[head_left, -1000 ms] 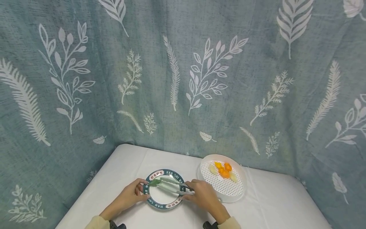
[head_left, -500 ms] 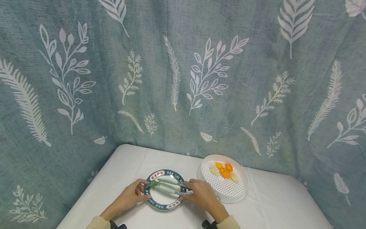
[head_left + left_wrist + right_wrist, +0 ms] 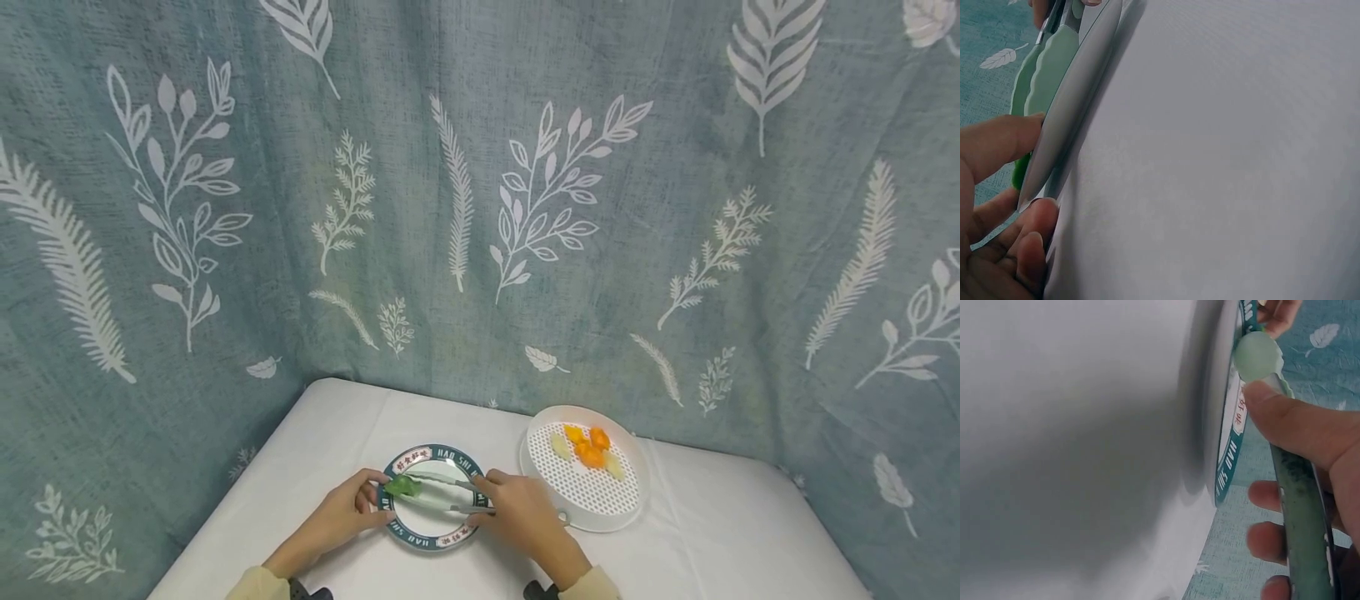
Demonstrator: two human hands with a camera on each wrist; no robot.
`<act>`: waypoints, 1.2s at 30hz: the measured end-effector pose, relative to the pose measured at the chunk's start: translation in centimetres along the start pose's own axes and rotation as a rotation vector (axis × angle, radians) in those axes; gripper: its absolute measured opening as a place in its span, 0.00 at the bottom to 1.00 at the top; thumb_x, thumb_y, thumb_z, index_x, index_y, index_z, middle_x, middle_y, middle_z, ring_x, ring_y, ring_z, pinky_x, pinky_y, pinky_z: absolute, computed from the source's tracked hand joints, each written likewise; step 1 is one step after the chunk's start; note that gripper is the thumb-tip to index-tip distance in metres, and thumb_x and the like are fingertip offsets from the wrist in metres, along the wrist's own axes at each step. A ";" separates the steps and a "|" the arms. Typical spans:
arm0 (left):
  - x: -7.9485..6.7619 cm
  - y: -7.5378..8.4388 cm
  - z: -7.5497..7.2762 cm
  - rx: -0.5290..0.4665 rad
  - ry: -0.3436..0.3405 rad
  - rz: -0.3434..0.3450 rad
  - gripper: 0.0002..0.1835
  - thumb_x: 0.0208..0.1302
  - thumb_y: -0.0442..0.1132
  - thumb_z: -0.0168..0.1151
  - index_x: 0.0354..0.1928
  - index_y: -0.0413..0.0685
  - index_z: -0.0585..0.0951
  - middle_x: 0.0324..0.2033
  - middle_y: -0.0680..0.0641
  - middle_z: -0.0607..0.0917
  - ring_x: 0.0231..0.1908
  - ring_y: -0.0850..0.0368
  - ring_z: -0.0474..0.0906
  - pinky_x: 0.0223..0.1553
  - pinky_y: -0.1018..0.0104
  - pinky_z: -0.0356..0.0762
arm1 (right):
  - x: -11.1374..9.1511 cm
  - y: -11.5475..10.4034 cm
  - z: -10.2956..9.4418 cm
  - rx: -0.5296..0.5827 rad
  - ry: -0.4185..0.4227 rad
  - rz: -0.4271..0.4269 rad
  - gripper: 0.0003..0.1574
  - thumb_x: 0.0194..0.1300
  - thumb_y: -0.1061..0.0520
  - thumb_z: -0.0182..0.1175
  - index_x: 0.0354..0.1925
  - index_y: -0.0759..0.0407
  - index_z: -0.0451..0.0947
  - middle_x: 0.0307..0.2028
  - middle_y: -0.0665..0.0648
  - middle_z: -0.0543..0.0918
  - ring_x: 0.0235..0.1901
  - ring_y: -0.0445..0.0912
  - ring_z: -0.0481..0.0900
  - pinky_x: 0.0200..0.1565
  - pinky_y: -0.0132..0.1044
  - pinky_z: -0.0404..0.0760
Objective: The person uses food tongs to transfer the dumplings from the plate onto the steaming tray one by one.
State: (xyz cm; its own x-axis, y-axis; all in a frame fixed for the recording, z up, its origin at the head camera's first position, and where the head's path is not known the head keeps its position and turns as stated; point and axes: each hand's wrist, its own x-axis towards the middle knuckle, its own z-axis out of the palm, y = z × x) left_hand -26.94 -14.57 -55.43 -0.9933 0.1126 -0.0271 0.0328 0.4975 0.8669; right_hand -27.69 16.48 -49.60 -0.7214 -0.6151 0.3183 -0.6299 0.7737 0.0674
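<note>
A white plate with a dark green lettered rim lies on the table. My left hand pinches its left edge; in the left wrist view, fingers of the left hand are above and below the plate's edge. My right hand grips metal-handled tongs, whose pale green scalloped tips reach over the plate. At the tips, a glossy green piece, perhaps vegetable, sits by the plate's left rim. Whether the tongs squeeze it cannot be told. The right thumb presses along the tongs' handle.
Right of the plate stands a round white perforated tray with several orange, yellow and pale pieces on it. A white cloth covers the table. A blue-green leaf-patterned curtain rises behind and at the sides.
My right hand and the tongs have shifted slightly left. The green piece has turned and moved a little left towards the rim. The left hand stays on the plate's edge.
</note>
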 end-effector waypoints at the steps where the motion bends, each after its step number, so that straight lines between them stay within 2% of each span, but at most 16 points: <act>1: 0.0 0.0 0.0 0.002 0.000 0.002 0.33 0.52 0.47 0.81 0.60 0.50 0.79 0.35 0.51 0.77 0.33 0.55 0.72 0.31 0.66 0.71 | 0.0 -0.1 0.1 -0.005 0.006 0.002 0.32 0.56 0.33 0.73 0.54 0.47 0.86 0.37 0.44 0.84 0.23 0.33 0.67 0.25 0.29 0.67; 6: 0.0 0.0 0.0 0.008 -0.001 0.004 0.33 0.53 0.47 0.81 0.60 0.51 0.79 0.35 0.51 0.77 0.33 0.55 0.71 0.31 0.66 0.71 | -0.1 -0.3 0.5 -0.014 0.043 0.001 0.34 0.57 0.33 0.73 0.56 0.47 0.86 0.39 0.45 0.85 0.23 0.34 0.69 0.25 0.29 0.69; 13: 0.2 0.0 0.0 0.020 0.003 0.000 0.33 0.52 0.48 0.82 0.60 0.51 0.79 0.34 0.51 0.77 0.32 0.55 0.71 0.30 0.65 0.70 | -0.1 -0.3 0.9 0.025 0.077 0.006 0.30 0.58 0.36 0.73 0.55 0.48 0.87 0.35 0.44 0.84 0.22 0.36 0.66 0.24 0.30 0.67; 24: 0.0 0.3 0.1 0.001 -0.005 0.008 0.34 0.52 0.47 0.82 0.60 0.49 0.78 0.34 0.51 0.77 0.32 0.55 0.71 0.30 0.66 0.70 | 0.3 -0.5 1.0 0.052 -0.022 0.051 0.30 0.59 0.35 0.72 0.54 0.48 0.87 0.36 0.44 0.83 0.23 0.35 0.67 0.25 0.30 0.69; 31: -0.1 0.2 0.0 -0.003 -0.008 0.014 0.33 0.53 0.47 0.82 0.60 0.50 0.78 0.34 0.51 0.76 0.32 0.55 0.71 0.30 0.66 0.70 | 0.1 -0.4 1.2 0.089 0.021 0.061 0.26 0.60 0.37 0.72 0.53 0.47 0.88 0.38 0.45 0.87 0.25 0.35 0.73 0.28 0.31 0.75; 36: -0.1 0.1 0.0 0.000 -0.002 0.006 0.34 0.52 0.47 0.82 0.60 0.49 0.78 0.34 0.51 0.77 0.32 0.55 0.71 0.30 0.66 0.71 | -0.4 -0.1 1.0 0.103 0.030 0.093 0.27 0.60 0.37 0.72 0.53 0.47 0.88 0.34 0.43 0.84 0.23 0.35 0.69 0.27 0.31 0.71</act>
State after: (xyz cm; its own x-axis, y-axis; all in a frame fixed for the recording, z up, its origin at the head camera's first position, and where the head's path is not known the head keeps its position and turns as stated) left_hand -26.84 -14.57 -55.34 -0.9928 0.1176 -0.0227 0.0389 0.4964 0.8672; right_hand -27.66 16.50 -50.65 -0.7703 -0.5349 0.3471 -0.5878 0.8067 -0.0612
